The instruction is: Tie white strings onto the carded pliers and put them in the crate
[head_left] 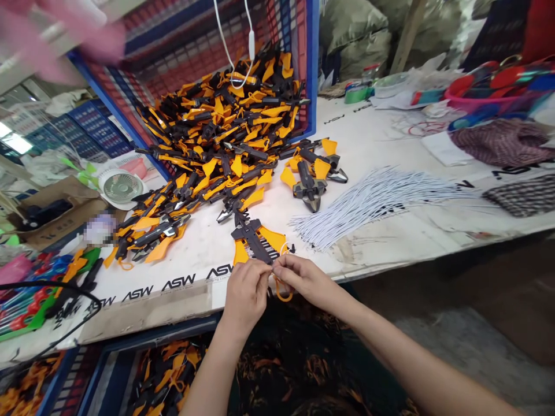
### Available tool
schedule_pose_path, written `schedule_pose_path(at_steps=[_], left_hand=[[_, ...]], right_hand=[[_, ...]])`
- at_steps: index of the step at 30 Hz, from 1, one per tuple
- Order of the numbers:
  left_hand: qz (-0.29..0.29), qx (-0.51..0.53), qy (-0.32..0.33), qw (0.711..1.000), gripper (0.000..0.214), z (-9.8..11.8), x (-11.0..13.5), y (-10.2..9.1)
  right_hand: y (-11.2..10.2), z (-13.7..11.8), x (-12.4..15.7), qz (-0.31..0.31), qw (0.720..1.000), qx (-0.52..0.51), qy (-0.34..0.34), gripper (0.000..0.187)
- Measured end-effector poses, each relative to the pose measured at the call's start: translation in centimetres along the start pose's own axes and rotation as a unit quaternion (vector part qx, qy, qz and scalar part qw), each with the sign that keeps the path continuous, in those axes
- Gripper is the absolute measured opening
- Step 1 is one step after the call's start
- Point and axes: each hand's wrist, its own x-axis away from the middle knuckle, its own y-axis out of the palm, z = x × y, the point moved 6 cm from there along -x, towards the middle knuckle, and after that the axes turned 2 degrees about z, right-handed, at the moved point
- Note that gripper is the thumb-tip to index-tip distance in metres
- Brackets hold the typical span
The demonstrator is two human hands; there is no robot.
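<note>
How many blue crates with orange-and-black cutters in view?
3: one crate on the bench; below its front edge, a second crate at lower left and a third crate at lower centre. Others may be hidden.

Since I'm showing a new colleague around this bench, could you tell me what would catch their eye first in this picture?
The eye goes first to the big heap of orange-and-black pliers, piled from a blue crate across the white table. To its right lies a fan of thin white cords. At the near table edge, the left hand and right hand meet over an orange loop.
</note>
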Motion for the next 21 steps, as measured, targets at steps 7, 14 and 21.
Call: schedule_pose_path(at_steps=[7, 14, 21], left_hand=[[0.025, 0.019, -0.090, 0.996, 0.011, -0.4, 0.5, 0.4], [0.027, 0.173, -0.236, 0.956, 0.013, -1.8, 1.2, 1.5], [0.003, 0.309, -0.328, 0.893, 0.026, -2.6, 1.8, 2.6]], right_hand=[[0.0, 0.1, 0.4, 0.020, 1.000, 0.004, -0.005, 0.033], [-0.6, 0.4, 0.6, 0.048, 0.998, 0.039, -0.006, 0.034], [-1.1, 0.2, 0.6, 0.054, 0.998, 0.042, -0.007, 0.035]])
